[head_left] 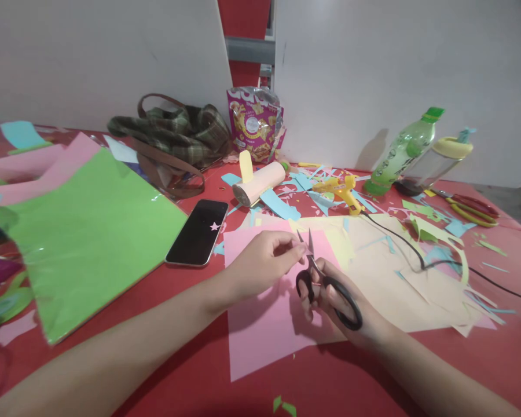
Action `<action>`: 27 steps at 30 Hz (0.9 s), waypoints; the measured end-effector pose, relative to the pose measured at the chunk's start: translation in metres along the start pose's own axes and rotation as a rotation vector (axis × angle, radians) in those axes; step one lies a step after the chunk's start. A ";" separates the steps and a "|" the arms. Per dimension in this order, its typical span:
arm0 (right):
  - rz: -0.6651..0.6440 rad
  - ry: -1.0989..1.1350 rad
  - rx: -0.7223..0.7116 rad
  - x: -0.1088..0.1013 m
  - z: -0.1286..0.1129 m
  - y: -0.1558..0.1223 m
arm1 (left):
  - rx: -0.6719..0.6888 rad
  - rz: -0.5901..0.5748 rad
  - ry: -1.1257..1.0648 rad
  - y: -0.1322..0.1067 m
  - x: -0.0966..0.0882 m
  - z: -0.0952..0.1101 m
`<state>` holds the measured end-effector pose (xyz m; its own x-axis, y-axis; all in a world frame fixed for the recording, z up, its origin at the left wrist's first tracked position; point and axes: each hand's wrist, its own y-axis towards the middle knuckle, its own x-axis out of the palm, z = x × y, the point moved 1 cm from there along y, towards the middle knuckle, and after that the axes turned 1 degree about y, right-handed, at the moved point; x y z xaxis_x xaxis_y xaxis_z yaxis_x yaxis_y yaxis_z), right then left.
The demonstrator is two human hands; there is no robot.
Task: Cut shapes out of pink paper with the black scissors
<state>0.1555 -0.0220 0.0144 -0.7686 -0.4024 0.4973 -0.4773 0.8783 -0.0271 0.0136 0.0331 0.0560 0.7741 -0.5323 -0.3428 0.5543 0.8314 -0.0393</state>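
Note:
My right hand is closed round the black handles of a pair of scissors. The scissor blades point away from me and stand slightly apart. Close beside them, my left hand is pinched at the fingertips, and whatever is between them is too small to make out. Under both hands lies a sheet of pink paper, partly over cream paper. Left of my left hand is a black phone with a small pink star on its screen.
Green paper in clear wrap lies at left. Farther back are a plaid bag, a snack bag, a paper-wrapped tube, a yellow glue gun with its cord, a green bottle, a jar, red-and-yellow-handled scissors and scattered scraps.

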 end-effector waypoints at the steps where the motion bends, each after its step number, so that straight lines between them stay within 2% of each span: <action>1: 0.005 -0.005 0.002 0.000 0.000 0.000 | 0.006 0.010 -0.011 0.000 0.001 0.000; 6: 0.020 -0.024 -0.005 0.000 -0.001 0.000 | 0.000 0.068 -0.085 -0.001 0.008 -0.003; 13: 0.038 -0.072 -0.025 0.001 0.002 0.000 | -0.006 0.088 -0.227 -0.004 0.016 -0.005; 27: 0.079 -0.121 -0.048 0.001 0.008 -0.002 | -0.045 0.158 -0.360 -0.009 0.029 -0.010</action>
<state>0.1522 -0.0260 0.0078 -0.8499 -0.3573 0.3874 -0.3949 0.9185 -0.0192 0.0281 0.0122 0.0369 0.9111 -0.4122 0.0033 0.4118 0.9096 -0.0561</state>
